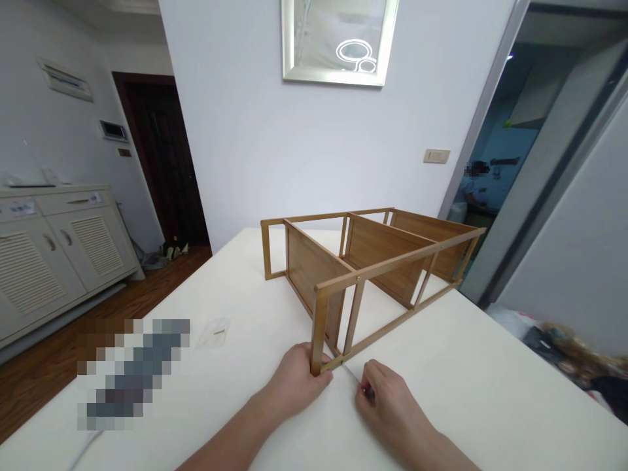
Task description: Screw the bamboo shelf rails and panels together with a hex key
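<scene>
A brown wooden shelf rack [387, 265] lies on its side on the white table, its several shelf boards standing on edge between two ladder-like side frames. My left hand [299, 379] is closed round the near lower corner of its frame. In my right hand [385, 399] is a screwdriver [351, 373]; its thin shaft points left at the lower rail, where the tip meets a screw spot near the shelf joint. My fingers cover most of the handle. Another screw head [358, 279] shows in the upper rail.
A small clear plastic bag [213, 332] with a little piece in it lies left on the table [255, 412]. Further left is a blurred-out object [137, 373] with a white cable. A wall stands behind. Beyond the doorway at right, a person [471, 186] is in another room.
</scene>
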A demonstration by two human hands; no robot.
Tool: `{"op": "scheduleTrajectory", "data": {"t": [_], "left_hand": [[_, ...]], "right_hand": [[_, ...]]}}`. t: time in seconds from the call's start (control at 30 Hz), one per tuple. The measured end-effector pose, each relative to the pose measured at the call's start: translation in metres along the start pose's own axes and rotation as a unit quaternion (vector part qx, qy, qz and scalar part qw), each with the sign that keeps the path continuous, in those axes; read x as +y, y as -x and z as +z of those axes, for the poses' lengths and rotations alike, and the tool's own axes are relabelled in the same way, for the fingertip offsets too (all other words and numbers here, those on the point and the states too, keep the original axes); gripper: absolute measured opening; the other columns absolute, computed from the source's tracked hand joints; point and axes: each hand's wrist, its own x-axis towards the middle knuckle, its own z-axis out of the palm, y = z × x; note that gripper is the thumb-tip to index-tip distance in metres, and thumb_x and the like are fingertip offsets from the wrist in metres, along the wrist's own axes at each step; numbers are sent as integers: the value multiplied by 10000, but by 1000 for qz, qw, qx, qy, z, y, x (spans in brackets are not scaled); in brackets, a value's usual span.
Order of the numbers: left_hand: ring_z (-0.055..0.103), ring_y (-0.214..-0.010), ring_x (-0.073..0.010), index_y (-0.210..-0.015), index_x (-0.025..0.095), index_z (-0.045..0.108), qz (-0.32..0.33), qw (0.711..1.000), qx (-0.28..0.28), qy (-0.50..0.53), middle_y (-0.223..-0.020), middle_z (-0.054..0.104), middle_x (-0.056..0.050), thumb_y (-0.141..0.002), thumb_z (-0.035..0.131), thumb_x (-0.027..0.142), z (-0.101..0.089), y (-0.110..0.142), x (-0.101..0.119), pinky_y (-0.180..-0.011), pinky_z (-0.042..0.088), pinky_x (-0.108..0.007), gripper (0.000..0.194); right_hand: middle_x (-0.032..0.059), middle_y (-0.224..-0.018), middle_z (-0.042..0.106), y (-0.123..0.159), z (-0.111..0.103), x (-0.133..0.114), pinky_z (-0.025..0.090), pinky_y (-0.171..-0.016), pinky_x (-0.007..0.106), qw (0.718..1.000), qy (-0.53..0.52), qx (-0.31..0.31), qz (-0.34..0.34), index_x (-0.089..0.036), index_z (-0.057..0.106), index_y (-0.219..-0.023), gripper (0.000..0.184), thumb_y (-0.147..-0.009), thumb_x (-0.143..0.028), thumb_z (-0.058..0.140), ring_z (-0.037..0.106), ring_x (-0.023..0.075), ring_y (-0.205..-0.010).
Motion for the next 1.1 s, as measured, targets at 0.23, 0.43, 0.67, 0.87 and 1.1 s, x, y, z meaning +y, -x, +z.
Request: {"op": "scheduleTrajectory", "data": {"t": [0.23, 0.43, 0.67, 0.87, 1.1], "left_hand": [[692, -817, -222, -830, 177, 775, -3, 1000, 3, 2, -848, 763, -32, -715, 632, 201, 1, 0, -2, -751, 518, -290, 185], [671, -771, -204, -791, 174, 768, 3, 1000, 3, -10, -783, 741, -20, -714, 623, 199, 1, -2, -3, -716, 502, -272, 166], [640, -704, -184, -724, 179, 743, 11, 1000, 0, -13, -707, 704, -4, -715, 607, 196, -1, 0, 4, -664, 478, -261, 138], [659, -732, -196, -780, 173, 762, -5, 1000, 10, -1, -752, 733, -21, -697, 634, 199, 1, -1, 0, -702, 507, -276, 155], [655, -716, -185, -772, 173, 763, 11, 1000, 15, -5, -746, 727, -15, -707, 621, 190, 2, -1, -1, -698, 504, -269, 157]], "right_hand": [[-9, -668, 542, -1, 2, 1, 376, -530, 225, 1000, 8, 3, -3, -227, 431, -708, 225, -719, -4, 460, 527, 133, -573], [-12, -668, 536, 0, 5, -3, 378, -532, 227, 1000, 11, 10, -14, -224, 438, -706, 228, -717, 2, 456, 515, 127, -572], [13, -738, 573, 5, 5, -11, 430, -530, 236, 999, -27, 3, -47, -217, 479, -756, 209, -883, -51, 473, 554, 136, -607], [25, -769, 580, 12, 10, -9, 464, -583, 260, 993, 9, 38, -113, -217, 480, -820, 216, -957, -53, 445, 581, 161, -659], [43, -775, 578, 13, 9, -14, 424, -594, 298, 978, 90, 57, -179, -199, 496, -833, 232, -956, -18, 418, 547, 187, -678]]}}
